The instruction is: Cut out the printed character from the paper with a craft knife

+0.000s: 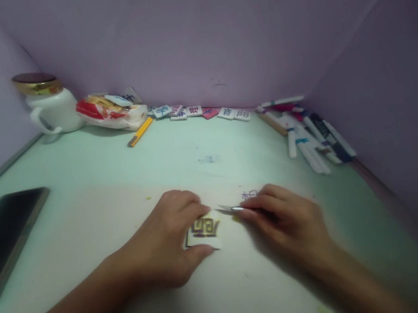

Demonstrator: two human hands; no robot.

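My left hand (174,237) grips a small white card (203,240) between thumb and fingers, low over the table. Dark and yellow character strokes cover the card's face. In my right hand (287,218) is a craft knife (230,209), its thin silvery blade pointing left toward the card's upper right corner. A small gap seems to lie between blade tip and card. The knife's handle is mostly hidden in my closed fingers. Just beyond my right fingertips a purple character (249,194) is drawn on a pale surface.
A phone (6,238) lies at left. Along the back wall stand a white mug (55,112) with a gold-rimmed lid, a red-and-white packet (111,111), a yellow cutter (141,132) and several character cards (193,111). Several markers (307,145) are heaped at back right.
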